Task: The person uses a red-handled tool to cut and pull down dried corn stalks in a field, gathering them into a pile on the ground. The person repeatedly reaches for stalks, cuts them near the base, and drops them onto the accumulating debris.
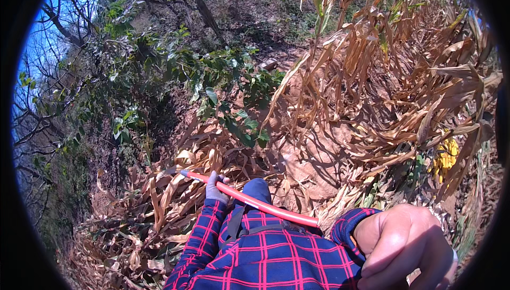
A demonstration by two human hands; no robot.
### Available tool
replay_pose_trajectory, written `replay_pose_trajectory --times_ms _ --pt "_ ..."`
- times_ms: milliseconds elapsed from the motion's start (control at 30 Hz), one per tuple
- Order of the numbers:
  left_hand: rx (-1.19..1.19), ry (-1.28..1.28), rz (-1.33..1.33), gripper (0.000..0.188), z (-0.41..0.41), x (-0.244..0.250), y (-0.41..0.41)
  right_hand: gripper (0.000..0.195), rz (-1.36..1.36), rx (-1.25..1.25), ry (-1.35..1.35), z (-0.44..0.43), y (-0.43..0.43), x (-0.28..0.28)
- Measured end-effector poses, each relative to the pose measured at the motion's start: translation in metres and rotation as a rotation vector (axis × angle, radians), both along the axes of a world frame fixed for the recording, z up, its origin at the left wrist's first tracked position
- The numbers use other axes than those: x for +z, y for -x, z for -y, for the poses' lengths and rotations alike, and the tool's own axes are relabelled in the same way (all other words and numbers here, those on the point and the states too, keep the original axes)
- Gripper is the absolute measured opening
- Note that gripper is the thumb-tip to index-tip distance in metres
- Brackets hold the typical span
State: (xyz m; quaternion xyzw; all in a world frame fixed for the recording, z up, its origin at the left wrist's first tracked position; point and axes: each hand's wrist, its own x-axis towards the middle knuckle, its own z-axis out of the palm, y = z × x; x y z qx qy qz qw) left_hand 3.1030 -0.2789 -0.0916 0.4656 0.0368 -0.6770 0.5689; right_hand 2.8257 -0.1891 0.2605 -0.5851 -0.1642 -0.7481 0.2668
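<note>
My left hand [217,188], in a grey glove with bare fingertips showing, grips a long red tool handle [263,206]. The handle slants across my front, its grey end pointing left and its red end near my right cuff. No blade shows on it. Close to the camera, at lower right, is my bare right hand [410,246] with its fingers curled. A pale edge shows beside its fingers, and whether it holds something is hidden. Beneath the handle are my blue plaid jacket [271,262] and one dark-clad knee [257,190].
Dry maize stalks [358,63] stand and lean at the right. Cut stalks and husks [159,206] cover the ground at the left. Yellow maize cobs [445,156] lie at far right. Leafy shrubs [239,124] edge a bank ahead, with bare soil [306,162] beside them.
</note>
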Motion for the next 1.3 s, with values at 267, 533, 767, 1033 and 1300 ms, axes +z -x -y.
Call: replay_pose_trajectory --times_ms 267,533,767,1033,1300 --pt "-0.011 0.071 -0.043 0.027 0.018 0.014 0.011 0.034 -1.010 -1.033 -0.728 0.052 0.051 -0.130" --pt "-0.295 0.101 0.060 0.026 0.071 0.023 0.076 0.059 -1.736 -1.015 -0.999 0.039 0.058 -0.264" --pt "-0.577 0.211 0.131 0.029 0.139 0.051 0.107 0.033 -1.621 -1.079 -1.179 0.067 0.069 -0.292" --pt "-1.096 0.295 0.360 0.031 0.226 0.053 0.124 0.031 -1.434 -1.193 -1.425 0.120 0.088 -0.300" --pt "-1.014 0.399 0.516 0.024 0.295 0.095 0.100 0.021 -1.405 -1.403 -1.749 0.091 0.094 -0.336"
